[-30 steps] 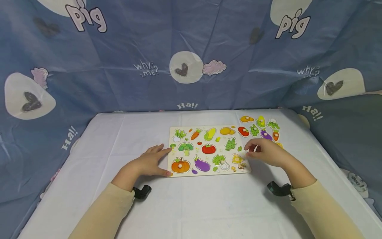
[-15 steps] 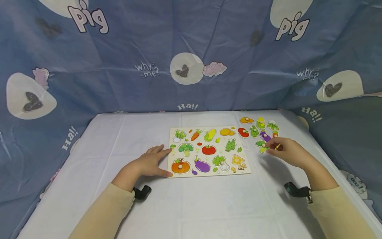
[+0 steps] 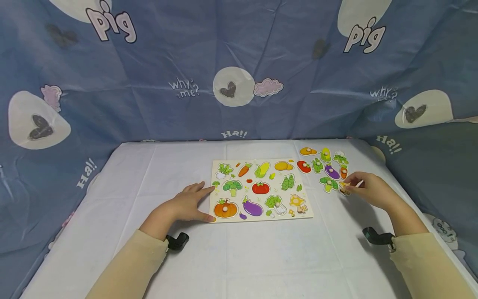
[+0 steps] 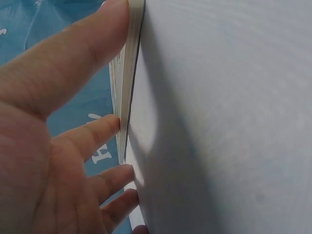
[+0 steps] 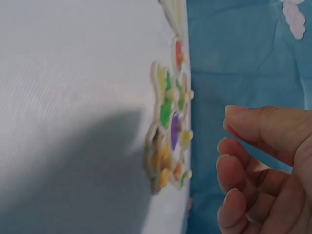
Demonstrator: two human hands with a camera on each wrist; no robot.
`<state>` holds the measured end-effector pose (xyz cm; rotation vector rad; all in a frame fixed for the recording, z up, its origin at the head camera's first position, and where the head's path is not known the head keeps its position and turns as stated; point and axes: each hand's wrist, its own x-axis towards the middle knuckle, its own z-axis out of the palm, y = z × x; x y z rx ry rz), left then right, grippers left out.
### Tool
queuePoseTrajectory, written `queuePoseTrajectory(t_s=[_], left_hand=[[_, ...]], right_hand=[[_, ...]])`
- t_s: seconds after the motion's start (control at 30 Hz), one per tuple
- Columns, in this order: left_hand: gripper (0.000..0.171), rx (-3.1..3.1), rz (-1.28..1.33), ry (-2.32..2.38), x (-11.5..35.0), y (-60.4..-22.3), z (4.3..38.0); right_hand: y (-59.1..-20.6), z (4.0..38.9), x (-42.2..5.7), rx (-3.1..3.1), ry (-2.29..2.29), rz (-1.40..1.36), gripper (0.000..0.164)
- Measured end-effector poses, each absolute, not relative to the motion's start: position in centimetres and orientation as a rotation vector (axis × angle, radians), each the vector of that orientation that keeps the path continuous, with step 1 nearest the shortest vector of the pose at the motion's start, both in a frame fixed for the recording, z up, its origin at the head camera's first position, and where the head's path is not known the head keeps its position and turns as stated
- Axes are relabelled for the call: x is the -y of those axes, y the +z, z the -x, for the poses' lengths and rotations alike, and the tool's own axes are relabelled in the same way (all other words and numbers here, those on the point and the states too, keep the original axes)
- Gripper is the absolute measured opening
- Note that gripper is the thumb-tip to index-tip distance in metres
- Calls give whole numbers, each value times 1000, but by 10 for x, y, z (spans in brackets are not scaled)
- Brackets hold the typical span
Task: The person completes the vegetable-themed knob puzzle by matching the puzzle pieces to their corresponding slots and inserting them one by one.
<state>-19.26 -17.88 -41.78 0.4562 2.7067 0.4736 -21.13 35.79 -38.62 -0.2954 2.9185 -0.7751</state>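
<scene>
White cloth (image 3: 261, 257) runs from the near side of the table to its far edge, where a blue printed curtain (image 3: 160, 112) rises behind and at both sides. From my station I see the puzzle board (image 3: 275, 187) flat on the far half of the table, around its middle; cloth stretches on from the board's near edge between two cream sleeves (image 3: 130, 261). The left hand (image 3: 188, 203) is spread wide at the board's left edge, thumb and forefinger touching it. Between the board's right edge and the broccoli piece (image 3: 329, 185) I have a strip of bare cloth, tightest farther back, where the tomato piece (image 3: 304, 167) lies just beside the board. The right hand (image 3: 371, 191) is loosely curved over the mushroom piece (image 3: 342, 191); its wrist view shows me a narrow gap from thumb to forefinger and nothing held. Crowding that reach, the carrot piece (image 3: 344, 172) and eggplant piece (image 3: 332, 171) lie just beyond, with the corn piece (image 3: 325, 155) and potato piece (image 3: 308, 151) nearer the far edge. On the board, the knobbed pumpkin piece (image 3: 225, 209) sits near the left hand.
</scene>
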Motion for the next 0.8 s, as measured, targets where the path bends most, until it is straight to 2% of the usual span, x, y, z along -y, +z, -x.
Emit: queuePoseTrajectory(t_s=[0.3,0.8], left_hand=[[103,-2697,-476,481,180,-419,193],[103,-2705,-469,482,181,-420,193]], right_hand=[[-400,222,-373,-2869,-846,224,25],[-414,240,-379,-2826,-813,173,21]])
